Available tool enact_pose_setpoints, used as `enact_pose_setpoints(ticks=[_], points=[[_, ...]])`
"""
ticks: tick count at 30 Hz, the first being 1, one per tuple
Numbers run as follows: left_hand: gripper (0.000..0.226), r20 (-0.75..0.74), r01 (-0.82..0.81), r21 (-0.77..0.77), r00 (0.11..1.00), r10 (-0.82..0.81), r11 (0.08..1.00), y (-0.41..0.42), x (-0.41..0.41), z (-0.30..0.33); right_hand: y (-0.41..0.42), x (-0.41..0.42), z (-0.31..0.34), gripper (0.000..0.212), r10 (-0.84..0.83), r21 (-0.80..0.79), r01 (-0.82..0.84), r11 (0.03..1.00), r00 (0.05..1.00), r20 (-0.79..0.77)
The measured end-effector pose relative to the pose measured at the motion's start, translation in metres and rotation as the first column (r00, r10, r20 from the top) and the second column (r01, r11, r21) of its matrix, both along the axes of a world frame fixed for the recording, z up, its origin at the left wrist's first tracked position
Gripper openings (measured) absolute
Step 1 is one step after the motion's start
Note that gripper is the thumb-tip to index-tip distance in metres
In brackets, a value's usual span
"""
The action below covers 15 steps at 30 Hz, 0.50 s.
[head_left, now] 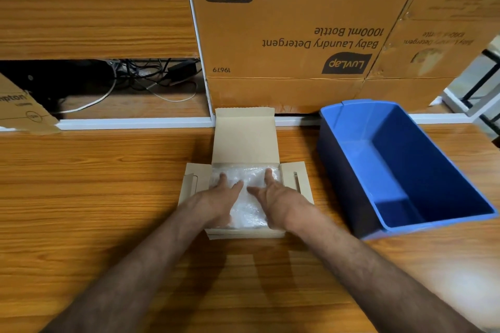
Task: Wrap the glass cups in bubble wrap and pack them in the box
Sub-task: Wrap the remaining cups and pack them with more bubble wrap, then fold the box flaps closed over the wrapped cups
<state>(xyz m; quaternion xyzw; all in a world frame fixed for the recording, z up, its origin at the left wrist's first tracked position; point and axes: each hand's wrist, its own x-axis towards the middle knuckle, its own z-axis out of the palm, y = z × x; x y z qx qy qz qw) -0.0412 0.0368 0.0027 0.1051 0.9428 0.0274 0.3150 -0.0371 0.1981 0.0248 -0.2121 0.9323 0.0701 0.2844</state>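
Wooden desk (108,197) is carrying the box (244,140); you are pressing both flat, spread hands, left (219,197) and right (276,197), onto wrap (249,211) directly beneath, lid lying beyond.

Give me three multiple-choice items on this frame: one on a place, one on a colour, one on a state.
1. Where do both hands rest?
A. on the bubble wrap inside the small box
B. inside the bin
C. on the bare table

2. What colour is the bin to the right of the small box?
A. red
B. blue
C. green

3. How does the small box's lid stand?
A. taped shut
B. folded down over the hands
C. open, standing up at the far side

Answers:
1 A: the left hand and right hand lie flat-fingered on the bubble wrap in the small box.
2 B: the bin is blue.
3 C: the lid stands up behind the opening, and the side flaps are spread.
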Motion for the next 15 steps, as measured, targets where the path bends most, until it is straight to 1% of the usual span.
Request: enact_pose_setpoints(ticks=[2,4,8,11,13,15], points=[[0.112,-0.016,0.001,-0.035,1.0,-0.002,0.999,0.005,-0.001,-0.008,-0.001,0.002,-0.004,0.105,-0.024,-0.009,0.024,1.0,1.0,-0.006],[0.114,-0.026,0.007,-0.057,1.0,-0.009,0.998,0.009,-0.002,-0.012,-0.002,0.003,-0.01,0.108,-0.042,-0.002,0.042,0.999,0.999,-0.022],[0.114,-0.057,0.019,-0.065,0.998,-0.022,0.998,0.01,0.0,-0.012,-0.005,0.004,-0.02,0.11,-0.023,-0.002,0.023,1.0,0.997,-0.077],[0.109,-0.075,0.048,-0.037,0.996,-0.05,0.998,0.006,0.005,-0.004,0.0,0.008,-0.021,0.104,-0.012,-0.015,0.011,1.0,0.996,-0.092],[0.097,-0.153,0.067,0.006,0.986,-0.065,0.998,-0.001,0.014,0.004,0.008,0.013,-0.02,0.098,0.007,-0.045,-0.015,0.999,0.987,-0.158],[0.083,-0.308,0.077,0.087,0.95,-0.047,0.993,-0.01,0.027,0.008,0.017,0.023,-0.018,0.089,0.024,-0.093,-0.052,0.994,0.96,-0.278]])
